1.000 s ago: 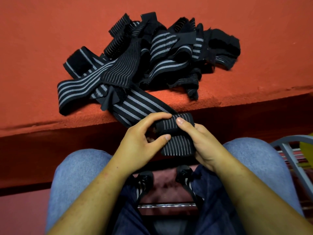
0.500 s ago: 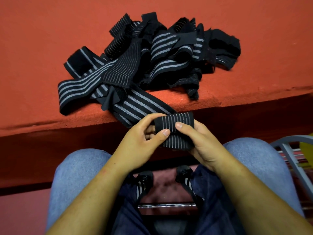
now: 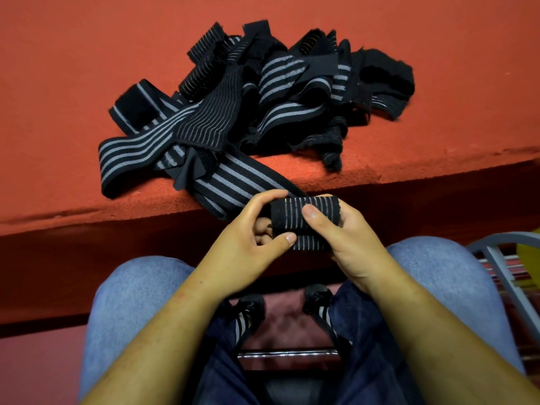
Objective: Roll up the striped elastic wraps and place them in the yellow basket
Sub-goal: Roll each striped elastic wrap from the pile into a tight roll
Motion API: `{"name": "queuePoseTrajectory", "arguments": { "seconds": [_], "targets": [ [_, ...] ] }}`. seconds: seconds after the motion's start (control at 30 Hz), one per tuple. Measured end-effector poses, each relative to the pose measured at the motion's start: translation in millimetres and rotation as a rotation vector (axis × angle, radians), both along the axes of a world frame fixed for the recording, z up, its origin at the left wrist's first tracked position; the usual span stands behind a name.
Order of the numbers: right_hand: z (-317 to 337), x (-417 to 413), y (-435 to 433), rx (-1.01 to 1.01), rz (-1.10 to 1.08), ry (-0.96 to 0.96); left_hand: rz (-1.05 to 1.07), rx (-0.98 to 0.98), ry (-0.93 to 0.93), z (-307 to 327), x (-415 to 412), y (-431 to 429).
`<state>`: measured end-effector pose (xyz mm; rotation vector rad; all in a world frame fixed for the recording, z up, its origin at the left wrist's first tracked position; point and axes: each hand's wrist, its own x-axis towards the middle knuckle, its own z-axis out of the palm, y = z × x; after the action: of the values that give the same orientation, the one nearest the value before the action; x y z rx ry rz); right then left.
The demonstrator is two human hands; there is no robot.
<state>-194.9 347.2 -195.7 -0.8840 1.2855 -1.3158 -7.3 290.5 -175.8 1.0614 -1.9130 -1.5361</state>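
Note:
A black elastic wrap with grey stripes is partly rolled into a short roll (image 3: 295, 211), held in front of the table edge above my knees. My left hand (image 3: 248, 244) pinches its left end, thumb under the roll. My right hand (image 3: 342, 238) grips its right end with the thumb on top. The wrap's loose tail (image 3: 233, 182) runs up and left onto the table. A tangled pile of several more striped wraps (image 3: 263, 97) lies on the red table beyond. Only a yellow sliver (image 3: 530, 249) shows at the right edge, probably the basket.
The red felt-covered table (image 3: 87, 54) fills the upper view; its front edge (image 3: 409, 168) runs just behind my hands. A grey metal frame (image 3: 502, 267) stands at my right knee. My jeans-clad knees (image 3: 140, 290) and shoes (image 3: 248, 314) are below.
The roll has turned further and risen toward the table edge, taking up more of the tail. Both hands moved up slightly with it.

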Motion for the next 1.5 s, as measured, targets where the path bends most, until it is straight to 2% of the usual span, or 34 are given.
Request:
{"name": "queuePoseTrajectory", "arguments": {
  "seconds": [0.3, 0.47, 0.6, 1.03, 1.5],
  "targets": [
    [2.9, -1.5, 1.8, -0.070, -0.026, 0.049, 0.051, 0.020, 0.069, 3.9, -1.2, 2.0],
    [-0.5, -2.5, -3.2, -0.069, -0.158, -0.050, 0.162, -0.033, 0.118, 3.0, 0.4, -0.6],
    [-1.0, -3.2, -4.6, -0.044, -0.198, -0.102, 0.156, -0.050, 0.111, 1.4, -1.1, -1.4],
    [1.8, -1.8, -4.1, -0.011, -0.183, -0.137, 0.132, -0.003, 0.140, -4.0, 0.6, -5.2],
    [6.7, -0.1, -2.3, 0.001, -0.079, -0.134, 0.104, -0.091, 0.103, -3.1, 0.9, -3.5]
  ]
}}
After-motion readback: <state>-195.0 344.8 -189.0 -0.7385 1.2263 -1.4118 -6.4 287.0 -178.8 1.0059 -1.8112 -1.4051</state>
